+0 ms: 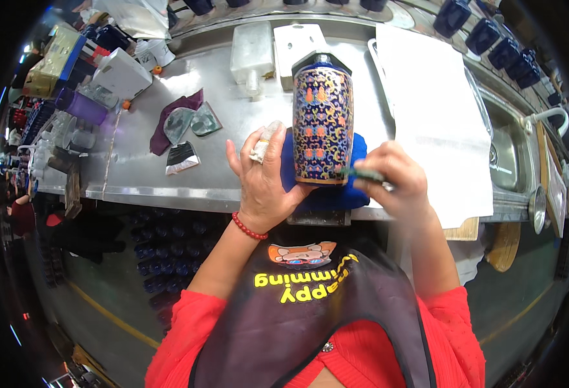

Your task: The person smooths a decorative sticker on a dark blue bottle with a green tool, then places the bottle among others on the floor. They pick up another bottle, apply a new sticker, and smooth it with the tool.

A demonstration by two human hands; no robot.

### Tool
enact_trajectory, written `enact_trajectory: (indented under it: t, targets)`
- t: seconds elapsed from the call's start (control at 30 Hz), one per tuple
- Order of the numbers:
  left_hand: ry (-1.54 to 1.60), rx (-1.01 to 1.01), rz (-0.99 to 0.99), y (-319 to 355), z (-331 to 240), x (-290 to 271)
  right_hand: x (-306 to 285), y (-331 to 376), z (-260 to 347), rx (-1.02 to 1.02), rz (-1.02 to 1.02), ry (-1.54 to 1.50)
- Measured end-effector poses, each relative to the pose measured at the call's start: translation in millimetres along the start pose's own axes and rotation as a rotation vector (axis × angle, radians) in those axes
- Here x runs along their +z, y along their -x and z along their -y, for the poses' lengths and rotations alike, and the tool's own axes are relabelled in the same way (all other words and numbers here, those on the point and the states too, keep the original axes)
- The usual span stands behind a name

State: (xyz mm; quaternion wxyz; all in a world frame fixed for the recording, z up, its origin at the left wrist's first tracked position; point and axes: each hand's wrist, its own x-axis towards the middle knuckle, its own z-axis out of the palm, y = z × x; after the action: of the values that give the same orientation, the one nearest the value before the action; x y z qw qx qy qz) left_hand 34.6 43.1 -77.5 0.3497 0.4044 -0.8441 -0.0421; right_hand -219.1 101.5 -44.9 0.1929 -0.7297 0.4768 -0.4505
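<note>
Though angular-shouldered, curlicued blue bottle [323,123]

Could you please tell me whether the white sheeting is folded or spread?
The white sheeting is spread: its broad face lies across the counter near the right hand.

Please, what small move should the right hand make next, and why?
Perhaps a light stroke of the green tool on the patterned bottle: the right hand holds the tool at the bottle's lower right edge, while the left hand touches its lower end.
</note>
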Motion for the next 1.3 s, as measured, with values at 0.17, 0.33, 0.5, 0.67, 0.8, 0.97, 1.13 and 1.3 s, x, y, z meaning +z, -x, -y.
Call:
enact_trajectory:
  t: [0.17, 0.33, 0.5, 0.67, 0.8, 0.97, 1.13, 1.3]
  targets:
    - [-0.141, 0.081, -0.064, -5.2, -2.6, -13.3, -3.9, -29.8, 10.0, -0.450, 0.127, 0.438]
    - [-0.159, 0.107, -0.041, -5.9, -7.5, -17.5, -12.0, -82.1, 28.9, 0.362, 0.243, -0.231]
    - [-0.021, 0.023, -0.024, -5.5, -2.0, -9.6, -5.2, -83.9, 44.7, -0.413, 0.215, 0.383]
    - [0.019, -0.076, 0.026, -0.7, 2.3, -6.0, -8.5, -107.5, 38.2, 0.441, 0.173, -0.246]
    - [-0.109, 0.074, -0.070, 1.2, 5.0, -11.5, -4.3, -100.9, 33.3, -0.556, 0.102, 0.502]
    - [-0.198, 0.219, -0.191, -4.9, 5.9, -14.5, -15.9, -95.9, 20.9, 0.257, 0.271, -0.207]
    - [-0.146, 0.130, -0.166, -4.8, 5.7, -14.2, -11.1, -83.8, 14.5, -0.411, 0.200, 0.342]
    - [0.006, -0.018, 0.041, -2.8, 4.3, -6.2, -6.9, -92.4, 5.7, 0.257, 0.028, -0.177]
